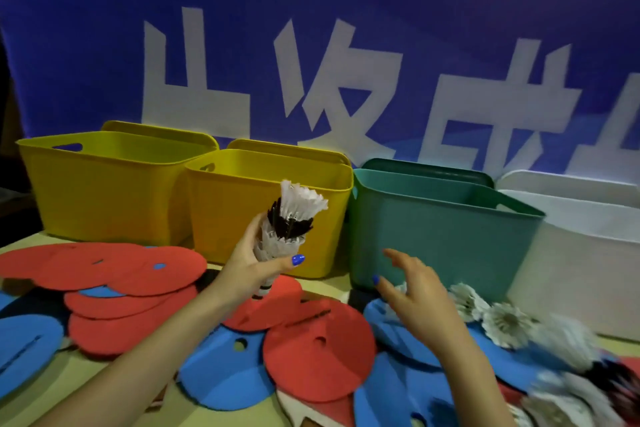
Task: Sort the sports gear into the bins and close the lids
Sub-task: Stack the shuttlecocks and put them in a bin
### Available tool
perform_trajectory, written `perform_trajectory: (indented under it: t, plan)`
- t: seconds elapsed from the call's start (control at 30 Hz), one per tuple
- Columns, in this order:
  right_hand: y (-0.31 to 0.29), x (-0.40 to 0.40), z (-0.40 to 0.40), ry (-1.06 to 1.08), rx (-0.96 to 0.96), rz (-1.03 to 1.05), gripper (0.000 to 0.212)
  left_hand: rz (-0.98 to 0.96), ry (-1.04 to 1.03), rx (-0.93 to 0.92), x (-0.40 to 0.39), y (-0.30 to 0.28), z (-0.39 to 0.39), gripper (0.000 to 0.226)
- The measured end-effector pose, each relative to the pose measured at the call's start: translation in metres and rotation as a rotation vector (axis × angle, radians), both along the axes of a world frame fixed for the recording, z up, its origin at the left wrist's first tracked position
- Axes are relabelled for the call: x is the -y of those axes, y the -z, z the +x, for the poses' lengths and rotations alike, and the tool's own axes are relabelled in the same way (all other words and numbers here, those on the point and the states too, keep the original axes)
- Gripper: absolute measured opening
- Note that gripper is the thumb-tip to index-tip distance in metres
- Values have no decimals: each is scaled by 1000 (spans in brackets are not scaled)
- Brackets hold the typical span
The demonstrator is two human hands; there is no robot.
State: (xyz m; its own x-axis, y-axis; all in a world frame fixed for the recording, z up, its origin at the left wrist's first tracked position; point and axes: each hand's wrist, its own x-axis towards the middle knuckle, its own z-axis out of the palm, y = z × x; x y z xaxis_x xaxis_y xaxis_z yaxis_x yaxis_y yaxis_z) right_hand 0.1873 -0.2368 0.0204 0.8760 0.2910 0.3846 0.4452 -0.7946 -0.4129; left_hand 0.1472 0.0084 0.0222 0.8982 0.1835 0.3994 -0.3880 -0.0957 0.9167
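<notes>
Where the frame blurs at lower right, the loose shuttlecocks point(568, 350) smear together, so I cannot count them exactly; two feather crowns nearest the green bin point(440, 236) read clearly. The white bin point(585, 253) is cut off by the right edge, and the lids leaning behind the bins show only their top rims. My left hand point(252, 263) grasps a nested stack of shuttlecocks point(291, 222) around its lower part; its long axis runs steeply upward, tilted right, cork end down and feathers up, in front of the second yellow bin point(263, 204). The stack mixes white and black skirts; the number nested is unclear. My right hand point(415, 302) hovers unclenched, fingers spread, holding nothing, before the green bin. Four bins stand in a row: two yellow, with the larger yellow bin point(104, 187) leftmost, one green, one white. Red discs point(318, 354) and blue discs point(225, 378) overlap across the table point(104, 378), too layered to count.
</notes>
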Motion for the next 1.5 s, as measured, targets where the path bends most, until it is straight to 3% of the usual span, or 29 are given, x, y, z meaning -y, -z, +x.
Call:
perform_trajectory:
  t: [0.1, 0.2, 0.33, 0.47, 0.53, 0.73, 0.9, 1.0, 1.13, 1.2, 1.5]
  plan:
    - [12, 33, 9, 151, -177, -207, 58, 49, 65, 31, 35, -6, 5, 67]
    - [22, 43, 7, 100, -274, -164, 73, 51, 80, 37, 67, 5, 14, 70]
    - [25, 40, 6, 101, -277, -218, 82, 148, 9, 27, 85, 40, 23, 73]
    - [18, 39, 7, 125, -237, -336, 80, 342, -87, 22, 80, 56, 19, 84]
    - [13, 35, 8, 141, -214, -310, 79, 351, -112, 37, 71, 58, 19, 83]
    - [7, 16, 8, 191, -81, 47, 77, 155, -84, 5, 55, 63, 21, 69]
    - [30, 6, -4, 238, -76, 384, 78, 180, -33, -39, 54, 65, 25, 85]
    - [32, 6, -12, 202, -76, 625, 82, 304, -61, -5, 51, 67, 26, 77]
    - [26, 8, -19, 128, -50, 927, 79, 664, -234, -8, 46, 63, 23, 64]
    - [26, 8, -17, 116, -62, 1055, 79, 685, -237, -12, 44, 60, 20, 62]
    - [33, 10, -14, 45, -5, 1145, 78, 781, -182, 4, 41, 64, 20, 64]
